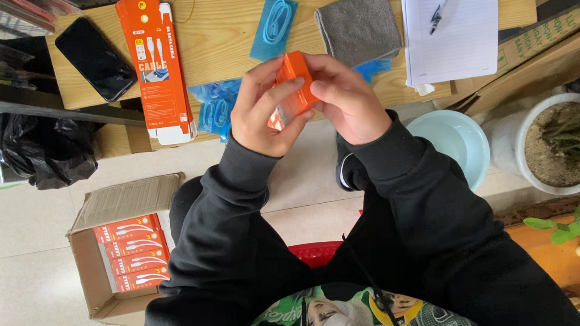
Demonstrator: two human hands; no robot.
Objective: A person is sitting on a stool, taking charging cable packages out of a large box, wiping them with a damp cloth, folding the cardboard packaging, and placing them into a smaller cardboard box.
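Holding a small orange carton (294, 86) in both hands, you kept it just above centre frame, over the near edge of the wooden table (230, 24). Carton: narrow, rectangular, bright orange, one end pointing toward the top of the frame, lower part partly hidden by fingers. Left hand (262, 111) wrapped its left side, thumb across the front face; right hand (348, 102) closed on its right side, fingertips on the upper edge. Both grips were tight on the carton, which sat between the two palms.

Surroundings noted: a flattened orange box (159, 68) lay at upper left beside a black phone (95, 58); blue cable packets (217, 107) lay just left of your left hand; a grey cloth (358, 25) and a notepad with pen (452, 21) at upper right. An open cardboard box (99, 279) of matching orange cartons stood on the floor at lower left.
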